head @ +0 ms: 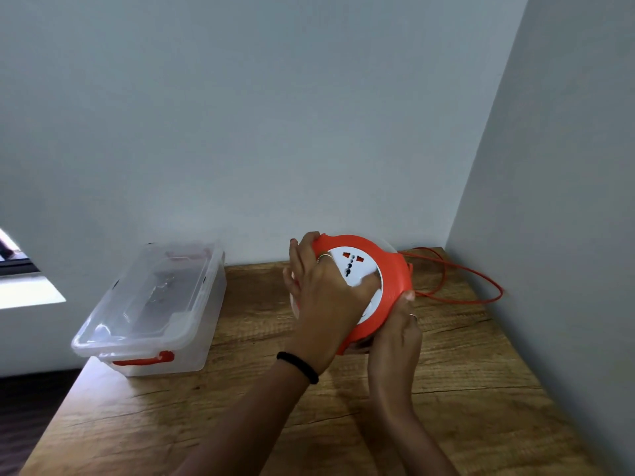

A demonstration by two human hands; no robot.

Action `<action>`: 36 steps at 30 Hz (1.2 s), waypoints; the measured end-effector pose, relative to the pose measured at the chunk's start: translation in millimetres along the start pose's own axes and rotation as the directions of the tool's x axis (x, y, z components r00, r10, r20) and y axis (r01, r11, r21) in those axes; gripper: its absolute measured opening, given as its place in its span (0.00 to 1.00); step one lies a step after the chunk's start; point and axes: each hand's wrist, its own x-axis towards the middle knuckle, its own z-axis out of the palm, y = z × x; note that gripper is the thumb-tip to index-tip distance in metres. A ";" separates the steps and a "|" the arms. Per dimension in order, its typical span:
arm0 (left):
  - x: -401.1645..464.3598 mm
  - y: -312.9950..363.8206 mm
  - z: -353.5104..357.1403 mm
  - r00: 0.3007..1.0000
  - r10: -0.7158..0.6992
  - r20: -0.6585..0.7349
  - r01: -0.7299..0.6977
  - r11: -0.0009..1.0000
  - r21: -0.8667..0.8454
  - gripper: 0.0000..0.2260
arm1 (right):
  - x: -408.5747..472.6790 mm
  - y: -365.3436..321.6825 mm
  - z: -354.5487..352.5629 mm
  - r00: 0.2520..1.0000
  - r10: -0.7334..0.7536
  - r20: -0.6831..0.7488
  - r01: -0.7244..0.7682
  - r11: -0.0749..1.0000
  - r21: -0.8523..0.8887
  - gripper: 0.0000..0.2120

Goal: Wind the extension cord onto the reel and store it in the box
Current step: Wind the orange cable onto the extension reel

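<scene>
Left hand (323,297) laid across the face of the reel (385,276), fingers spread and hooked over the far-left rim, thumb side down over the white socket plate. Black band (298,366) round that wrist. Right hand (395,334) cupped under the near-right edge, thumb pressed up on the orange rim, fingers wrapped out of sight underneath. So both hands gripping the reel, left from on top, right from below. Forearms coming in from the bottom of the frame, left one crossing toward the middle.

Reel held tilted, face turned up and to the left, over the back half of the counter (240,407). Can't tell if the bottom edge touches the wood or hangs just above it.

Cord (474,280) not fully wound: loose orange loops trailing off the right side of the reel, lying on the counter and running into the back-right corner, right up against the side wall (567,201).

Box (151,304) sitting at the back-left of the counter, clear plastic, lid on, orange latch (144,359) at the near end. Left side of it about flush with the counter's left edge, far end against the back wall. Well apart from the reel, bare wood between them.

Plenty of bare counter in front of the hands too, all the way to the near edge. Tight on the right though, with the wall running along that whole side.
</scene>
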 end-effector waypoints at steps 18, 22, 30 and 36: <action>14.1 -21.6 -38.8 0.714 0.202 0.670 -0.486 0.832 0.266 0.28 | 45.4 12.3 -13.5 0.946 0.197 0.258 -0.099 0.932 -0.348 0.30; 17.2 -34.7 -51.1 0.626 0.198 0.755 -0.513 0.834 0.206 0.28 | 46.3 5.4 -10.8 0.901 0.246 0.358 -0.055 0.882 -0.468 0.28; 16.7 -35.9 -49.1 0.710 0.245 0.660 -0.465 0.867 0.179 0.22 | 48.2 1.9 -0.1 0.887 0.231 0.400 -0.030 0.893 -0.449 0.30; 11.0 -31.5 -42.3 0.742 0.186 0.644 -0.434 0.865 0.251 0.24 | 33.4 6.3 -6.8 0.938 0.104 0.331 0.026 0.931 -0.363 0.26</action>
